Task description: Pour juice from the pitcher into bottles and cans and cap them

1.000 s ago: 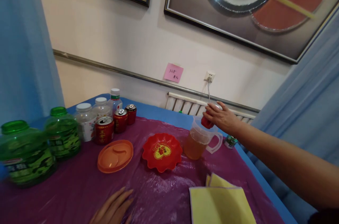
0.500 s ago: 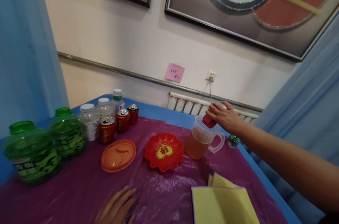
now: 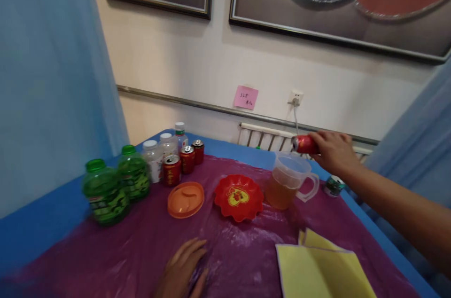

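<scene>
My right hand (image 3: 334, 150) is closed round a red drink can (image 3: 306, 144). The can lies almost level over the rim of a clear plastic pitcher (image 3: 283, 185), its top end pointing left; no stream shows. Amber liquid fills the lower part of the pitcher. My left hand (image 3: 183, 267) rests on the purple plastic sheet (image 3: 232, 253), fingers stretched out and thumb apart. Left of the pitcher lies a red scalloped plate (image 3: 220, 197), and beyond it an orange divided dish (image 3: 175, 206).
Several red cans (image 3: 172, 171) stand at the back left, beside white-capped bottles (image 3: 153, 162) and two green jars (image 3: 105, 197). Yellow cloths (image 3: 320, 270) lie at the front right. A small green can (image 3: 334, 186) sits right of the pitcher, near the table edge.
My right hand has raised the can out of the pitcher's mouth and turned it from steeply tipped to nearly level. The view has swung left. My left hand still rests on the sheet.
</scene>
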Demonstrator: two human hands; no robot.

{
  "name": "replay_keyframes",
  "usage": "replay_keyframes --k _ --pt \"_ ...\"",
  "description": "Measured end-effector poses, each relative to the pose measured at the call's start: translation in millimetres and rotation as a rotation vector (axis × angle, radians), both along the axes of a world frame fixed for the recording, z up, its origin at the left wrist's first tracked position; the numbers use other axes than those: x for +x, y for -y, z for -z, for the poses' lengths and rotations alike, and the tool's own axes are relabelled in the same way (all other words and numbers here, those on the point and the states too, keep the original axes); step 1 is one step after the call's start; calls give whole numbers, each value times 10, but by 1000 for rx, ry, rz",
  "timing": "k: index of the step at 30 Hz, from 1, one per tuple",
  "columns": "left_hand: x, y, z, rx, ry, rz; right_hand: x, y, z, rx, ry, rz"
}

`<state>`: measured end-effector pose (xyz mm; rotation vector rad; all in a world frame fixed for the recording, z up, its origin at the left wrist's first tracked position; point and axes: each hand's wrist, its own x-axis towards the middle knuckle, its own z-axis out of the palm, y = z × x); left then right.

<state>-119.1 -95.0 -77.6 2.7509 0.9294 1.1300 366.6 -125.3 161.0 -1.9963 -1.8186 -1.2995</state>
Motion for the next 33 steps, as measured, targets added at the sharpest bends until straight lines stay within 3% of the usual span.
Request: replay_keyframes --k 4,6,9,13,16,19,22,24,28,33 --pt "-66 113 -101 -139 -18 16 -320 80 169 200 -594 -57" --pt "-58 138 -273 -183 14 -18 -707 137 417 154 -899 -187" --pt "28 130 -672 -276 97 -73 -1473 226 926 -15 -1243 -488" --pt "220 84 -1129 -393 215 -26 -2369 281 1449 -127 -1328 -596" --pt "338 83 -1226 -372 242 -33 -2722 250 1593 -153 -1339 -673" --pt "360 77 -1230 -340 207 -66 -2861 217 1662 -177 -1341 -714" --pt "251 -86 -1327 -320 152 -75 -2879 273 1774 -158 -1291 -702" --pt "119 -333 -1460 -281 120 -140 -2840 379 1875 -134 -1240 -684" --pt "-146 -965 -1708 -249 -65 -427 -2683 681 2057 -143 -1232 -613" --pt "-233 -1401 -1687 -265 -288 -550 -2447 998 2251 -145 -1359 -526"
